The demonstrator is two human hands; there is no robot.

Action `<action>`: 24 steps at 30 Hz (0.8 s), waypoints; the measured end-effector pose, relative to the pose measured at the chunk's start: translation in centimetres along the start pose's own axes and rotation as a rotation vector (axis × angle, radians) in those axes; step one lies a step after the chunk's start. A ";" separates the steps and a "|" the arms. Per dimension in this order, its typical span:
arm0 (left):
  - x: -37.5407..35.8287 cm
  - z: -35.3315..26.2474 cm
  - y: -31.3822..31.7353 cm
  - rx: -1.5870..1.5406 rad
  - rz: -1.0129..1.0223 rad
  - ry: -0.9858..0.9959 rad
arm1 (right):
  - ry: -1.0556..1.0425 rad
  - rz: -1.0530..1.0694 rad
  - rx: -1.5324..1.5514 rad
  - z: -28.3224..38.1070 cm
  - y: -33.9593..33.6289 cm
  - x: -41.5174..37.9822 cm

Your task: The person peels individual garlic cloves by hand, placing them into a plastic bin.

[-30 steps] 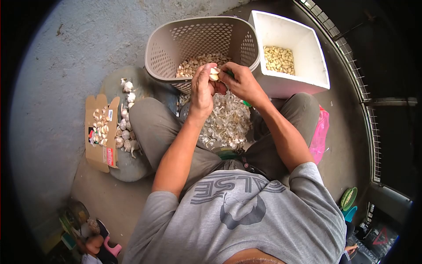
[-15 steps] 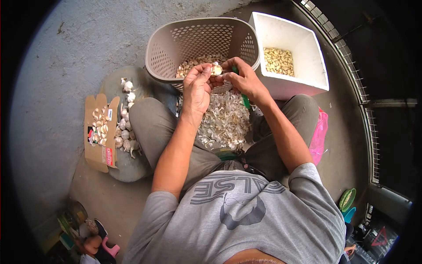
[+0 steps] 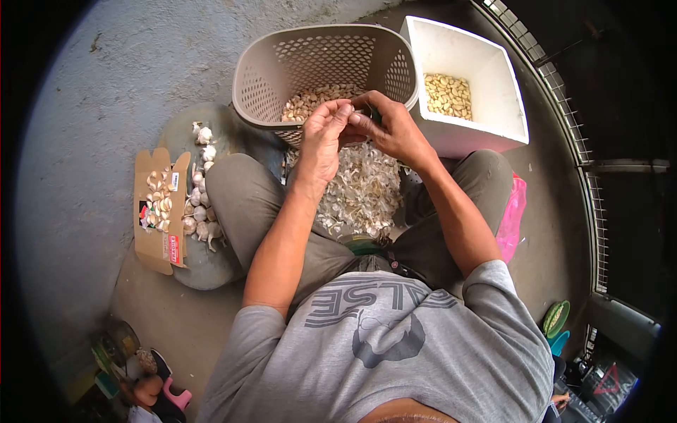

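My left hand (image 3: 324, 141) and my right hand (image 3: 396, 130) meet above the near rim of a grey-brown perforated basket (image 3: 257, 88). The fingertips of my left hand are pinched together; only a pale bit of the garlic clove (image 3: 353, 108) shows between the hands. My right hand is closed against it, thumb bent inward. A dark green thing (image 3: 378, 115) shows inside my right hand, its kind mostly hidden by the fingers. Unpeeled garlic cloves (image 3: 310, 102) lie in the basket. Under my hands, between my legs, is a heap of papery garlic skins (image 3: 360, 190).
Right of the basket stands a white foam box (image 3: 479, 56) with peeled cloves (image 3: 448, 95). At left, garlic bulbs (image 3: 201, 211) and a cardboard piece (image 3: 148, 243) with cloves rest on a grey round surface (image 3: 201, 278). A pink bag (image 3: 513, 218) lies by my right knee.
My fingers have closed in, and the cut, pale clove that showed between them is now mostly covered. My right hand has turned slightly inward. The green piece below it no longer shows.
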State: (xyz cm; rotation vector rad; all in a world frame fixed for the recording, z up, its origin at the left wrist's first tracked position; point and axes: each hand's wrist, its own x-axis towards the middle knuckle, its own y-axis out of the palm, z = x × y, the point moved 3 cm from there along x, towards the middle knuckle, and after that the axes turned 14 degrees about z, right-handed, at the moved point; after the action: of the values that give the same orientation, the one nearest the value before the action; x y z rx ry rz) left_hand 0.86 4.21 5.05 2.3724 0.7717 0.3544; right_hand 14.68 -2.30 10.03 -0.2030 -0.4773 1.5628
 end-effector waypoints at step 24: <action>1.1 1.9 0.3 0.458 -0.352 0.314 | 0.105 -0.145 -0.161 -2.2 1.9 2.5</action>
State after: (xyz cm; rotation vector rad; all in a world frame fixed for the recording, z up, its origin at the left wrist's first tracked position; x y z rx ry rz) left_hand 2.66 3.78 3.84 2.5518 1.5322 0.4424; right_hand 13.66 0.56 7.69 -0.3639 -0.5241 1.3655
